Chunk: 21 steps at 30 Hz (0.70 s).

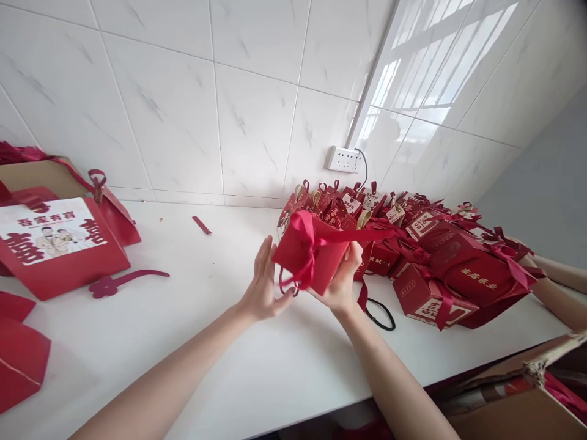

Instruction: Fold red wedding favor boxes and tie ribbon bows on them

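A small red gift box (330, 260) with a red satin ribbon (306, 244) tied in a bow is held up over the white table. My right hand (343, 284) grips it from the right and below. To its left, my left hand (262, 290) has its fingers stretched out and apart. Its thumb is by a thin cord loop (287, 282) hanging under the box; whether it touches the loop I cannot tell. One ribbon tail runs out to the right, over my right hand.
Many finished red gift boxes (428, 290) crowd the right side. Larger red boxes (68, 269) and a flower-ended strap (110, 285) lie left. A black cord loop (383, 315) rests near my right wrist. Another person's arms (557, 293) reach in beside a cardboard carton (513, 409).
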### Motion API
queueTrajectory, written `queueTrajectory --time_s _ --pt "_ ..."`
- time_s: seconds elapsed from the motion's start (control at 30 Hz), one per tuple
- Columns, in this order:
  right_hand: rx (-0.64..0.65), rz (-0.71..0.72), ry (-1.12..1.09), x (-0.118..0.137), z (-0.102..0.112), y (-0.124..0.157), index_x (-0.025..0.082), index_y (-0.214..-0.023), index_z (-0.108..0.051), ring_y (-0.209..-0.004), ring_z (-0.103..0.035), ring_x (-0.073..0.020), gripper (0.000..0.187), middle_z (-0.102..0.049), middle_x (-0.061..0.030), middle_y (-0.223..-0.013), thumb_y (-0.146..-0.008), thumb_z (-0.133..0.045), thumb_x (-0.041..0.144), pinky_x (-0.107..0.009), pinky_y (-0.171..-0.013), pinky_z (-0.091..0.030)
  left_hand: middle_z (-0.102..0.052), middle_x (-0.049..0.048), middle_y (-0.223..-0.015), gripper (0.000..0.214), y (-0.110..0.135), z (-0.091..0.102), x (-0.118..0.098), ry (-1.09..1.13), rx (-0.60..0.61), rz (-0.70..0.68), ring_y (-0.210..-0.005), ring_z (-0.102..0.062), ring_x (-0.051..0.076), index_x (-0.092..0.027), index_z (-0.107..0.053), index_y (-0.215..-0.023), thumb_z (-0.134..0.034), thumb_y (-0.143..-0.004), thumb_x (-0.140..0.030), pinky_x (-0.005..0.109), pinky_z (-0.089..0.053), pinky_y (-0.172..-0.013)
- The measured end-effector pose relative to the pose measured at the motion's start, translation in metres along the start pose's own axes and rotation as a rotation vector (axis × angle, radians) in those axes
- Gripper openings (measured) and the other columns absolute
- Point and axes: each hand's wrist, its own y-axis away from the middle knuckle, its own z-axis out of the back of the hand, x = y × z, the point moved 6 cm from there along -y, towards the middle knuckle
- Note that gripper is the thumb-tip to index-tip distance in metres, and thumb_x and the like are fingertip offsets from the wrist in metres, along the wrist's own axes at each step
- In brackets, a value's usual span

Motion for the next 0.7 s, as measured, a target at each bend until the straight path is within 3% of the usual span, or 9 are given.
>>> queueTrajectory --time_s 0.07,0.13,0.23,0.33,0.5,0.6,0.7 --pt "-0.020 -0.045 0.020 0.004 -0.001 -0.001 0.024 -0.140 -0.006 -0.118 -0.035 -0.0309 0.099 -0.028 -0.0149 -0.124 -0.064 -0.066 0.047 -0.049 -0.080 -0.050 0.012 0.0109 -0.153 0.085 0.001 -0.003 0.010 -0.005 0.050 0.153 -0.140 0.005 0.035 -0.027 0.010 -0.144 -0.050 -0.083 -0.031 0.058 -0.019 -0.109" --pt "-0.054 -0.101 0.083 -0.003 0.002 -0.004 0.024 -0.140 -0.005 -0.122 -0.029 -0.0326 0.103 -0.023 -0.0153 -0.127 -0.062 -0.068 0.045 -0.051 -0.082 -0.049 0.011 0.0102 -0.153 0.075 0.001 -0.004 0.014 0.008 0.088 0.218 -0.141 0.004 0.034 -0.029 0.007 -0.144 -0.042 -0.089 -0.034 0.058 -0.019 -0.109" --pt "-0.210 -0.087 0.187 -0.020 0.018 -0.010 0.024 -0.138 -0.010 -0.124 -0.024 -0.0343 0.101 -0.019 -0.0158 -0.127 -0.060 -0.070 0.041 -0.053 -0.082 -0.048 0.008 0.0066 -0.154 0.062 0.001 -0.004 0.015 0.031 0.114 0.218 -0.141 -0.001 0.032 -0.033 0.000 -0.144 -0.034 -0.092 -0.035 0.055 -0.022 -0.109" --pt "-0.359 -0.028 0.263 -0.032 0.037 -0.016 0.023 -0.136 -0.010 -0.123 -0.023 -0.0361 0.099 -0.019 -0.0172 -0.126 -0.060 -0.072 0.037 -0.058 -0.084 -0.046 0.001 0.0060 -0.154 0.058 0.001 -0.006 0.016 -0.023 0.151 0.188 -0.140 -0.010 0.032 -0.034 -0.012 -0.143 -0.037 -0.091 -0.031 0.053 -0.028 -0.107" --pt "-0.371 -0.069 0.287 -0.040 0.063 -0.054 0.025 -0.138 -0.008 -0.127 -0.022 -0.0388 0.099 -0.019 -0.0173 -0.131 -0.063 -0.071 0.043 -0.068 -0.095 -0.035 -0.012 0.0062 -0.152 0.047 0.003 -0.013 0.023 -0.115 0.212 0.179 -0.137 -0.021 0.031 -0.030 -0.037 -0.132 -0.041 -0.086 -0.019 0.052 -0.038 -0.102" --pt "-0.463 -0.232 0.227 -0.064 0.101 -0.099 0.024 -0.139 -0.001 -0.128 -0.026 -0.0360 0.101 -0.015 -0.0173 -0.135 -0.066 -0.067 0.049 -0.063 -0.101 -0.035 -0.017 0.0068 -0.150 0.041 0.003 -0.014 0.029 -0.137 0.244 0.259 -0.136 -0.024 0.032 -0.027 -0.045 -0.124 -0.042 -0.084 -0.020 0.051 -0.043 -0.098" --pt "-0.624 -0.527 0.234 -0.109 0.163 -0.134 0.015 -0.139 -0.001 -0.125 -0.033 -0.0333 0.101 -0.017 -0.0212 -0.134 -0.067 -0.065 0.046 -0.052 -0.102 -0.040 -0.016 0.0089 -0.149 0.038 0.004 -0.013 0.030 -0.141 0.283 0.339 -0.136 -0.022 0.033 -0.023 -0.047 -0.122 -0.039 -0.085 -0.021 0.051 -0.045 -0.096"
